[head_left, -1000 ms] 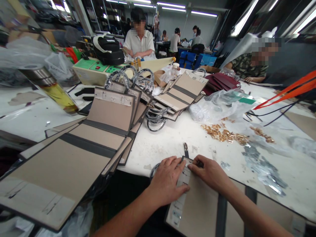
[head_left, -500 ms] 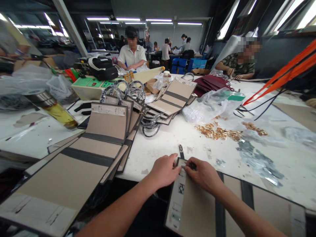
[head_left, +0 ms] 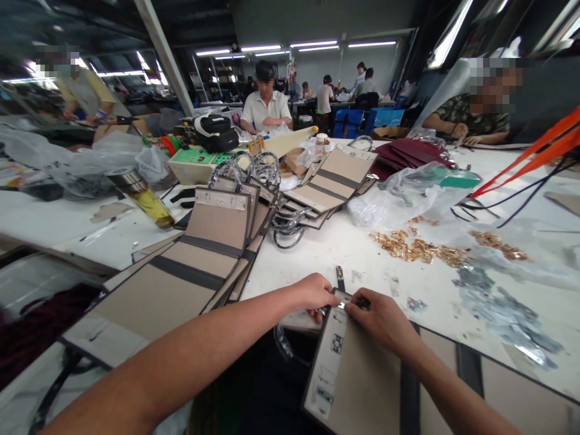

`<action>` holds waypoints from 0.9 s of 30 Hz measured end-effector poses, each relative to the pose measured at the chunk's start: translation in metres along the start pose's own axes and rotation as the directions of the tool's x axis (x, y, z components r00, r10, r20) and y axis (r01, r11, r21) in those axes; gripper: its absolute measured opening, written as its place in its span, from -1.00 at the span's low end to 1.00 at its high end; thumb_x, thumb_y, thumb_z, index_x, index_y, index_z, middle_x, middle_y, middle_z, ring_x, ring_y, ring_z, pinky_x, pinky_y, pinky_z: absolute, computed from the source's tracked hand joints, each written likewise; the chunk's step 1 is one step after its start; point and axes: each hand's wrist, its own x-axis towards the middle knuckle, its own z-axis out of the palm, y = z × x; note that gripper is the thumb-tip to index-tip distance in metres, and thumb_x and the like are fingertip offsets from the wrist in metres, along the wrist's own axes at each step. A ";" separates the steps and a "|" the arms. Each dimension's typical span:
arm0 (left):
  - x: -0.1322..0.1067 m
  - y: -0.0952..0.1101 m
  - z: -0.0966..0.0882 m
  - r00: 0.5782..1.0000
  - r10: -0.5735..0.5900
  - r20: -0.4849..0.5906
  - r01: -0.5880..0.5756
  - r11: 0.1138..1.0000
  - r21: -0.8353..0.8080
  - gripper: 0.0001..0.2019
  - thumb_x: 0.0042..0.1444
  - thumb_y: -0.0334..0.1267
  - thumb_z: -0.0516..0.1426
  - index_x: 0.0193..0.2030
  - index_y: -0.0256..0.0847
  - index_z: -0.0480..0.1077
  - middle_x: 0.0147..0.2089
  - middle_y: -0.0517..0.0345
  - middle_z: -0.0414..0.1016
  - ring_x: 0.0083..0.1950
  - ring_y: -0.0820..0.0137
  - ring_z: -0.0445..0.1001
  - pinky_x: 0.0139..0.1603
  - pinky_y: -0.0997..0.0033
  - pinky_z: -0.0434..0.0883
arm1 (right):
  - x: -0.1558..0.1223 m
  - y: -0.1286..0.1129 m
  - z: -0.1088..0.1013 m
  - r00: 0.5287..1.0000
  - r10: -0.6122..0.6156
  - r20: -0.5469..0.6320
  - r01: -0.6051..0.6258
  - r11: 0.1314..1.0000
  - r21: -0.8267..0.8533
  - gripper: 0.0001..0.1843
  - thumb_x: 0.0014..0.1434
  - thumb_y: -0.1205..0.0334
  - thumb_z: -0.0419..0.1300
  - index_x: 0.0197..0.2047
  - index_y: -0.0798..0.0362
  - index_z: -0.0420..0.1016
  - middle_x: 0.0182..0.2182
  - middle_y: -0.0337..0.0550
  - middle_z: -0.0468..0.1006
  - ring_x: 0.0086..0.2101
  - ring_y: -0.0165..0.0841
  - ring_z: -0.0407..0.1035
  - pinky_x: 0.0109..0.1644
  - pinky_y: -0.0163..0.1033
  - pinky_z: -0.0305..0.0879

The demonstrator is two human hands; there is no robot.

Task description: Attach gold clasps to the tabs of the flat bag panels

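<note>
The left hand (head_left: 319, 295) is grasping the edge of a beige, dark-bordered rectangular panel (head_left: 362, 365), which is extending beneath the right hand (head_left: 379, 315); that hand is touching the panel's pale strip (head_left: 330, 364), its grip unclear.

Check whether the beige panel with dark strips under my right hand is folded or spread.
Spread. The beige panel runs rightward past both dark strips, no visible section folded over another.

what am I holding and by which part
Your left hand pinches the beige panel near its far-left corner; whether the right hand holds anything is unclear.
</note>
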 end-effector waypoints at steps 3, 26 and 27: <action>0.003 -0.002 -0.001 1.000 -0.013 0.003 0.013 0.999 -0.042 -0.80 0.18 -0.25 0.25 -0.43 -0.20 0.37 -0.57 0.31 0.41 -0.66 0.42 0.45 -0.63 0.51 0.26 | -0.008 -0.006 -0.017 0.987 0.063 -0.149 -0.016 0.954 0.299 -0.60 0.22 -0.14 0.30 -0.45 -0.01 0.50 -0.62 -0.27 0.44 -0.58 -0.35 0.27 -0.47 -0.24 0.14; 0.013 -0.010 -0.002 0.999 -0.004 0.054 0.010 0.993 -0.119 -0.78 0.13 -0.31 0.26 -0.49 -0.19 0.35 -0.67 0.30 0.33 -0.66 0.39 0.41 -0.59 0.47 0.39 | 0.008 -0.055 -0.008 0.913 -0.155 -0.377 0.404 0.474 0.783 -0.46 0.37 0.15 0.23 -0.63 0.00 0.21 -0.68 -0.34 0.20 -0.64 -0.45 0.15 -0.55 -0.26 0.13; 0.012 -0.010 -0.002 0.998 -0.004 0.055 0.011 0.993 -0.121 -0.78 0.12 -0.31 0.26 -0.50 -0.19 0.35 -0.68 0.30 0.32 -0.66 0.39 0.41 -0.59 0.46 0.40 | 0.009 -0.052 -0.005 0.926 -0.159 -0.343 0.374 0.522 0.767 -0.45 0.39 0.14 0.22 -0.63 0.00 0.21 -0.68 -0.32 0.22 -0.63 -0.44 0.17 -0.55 -0.26 0.14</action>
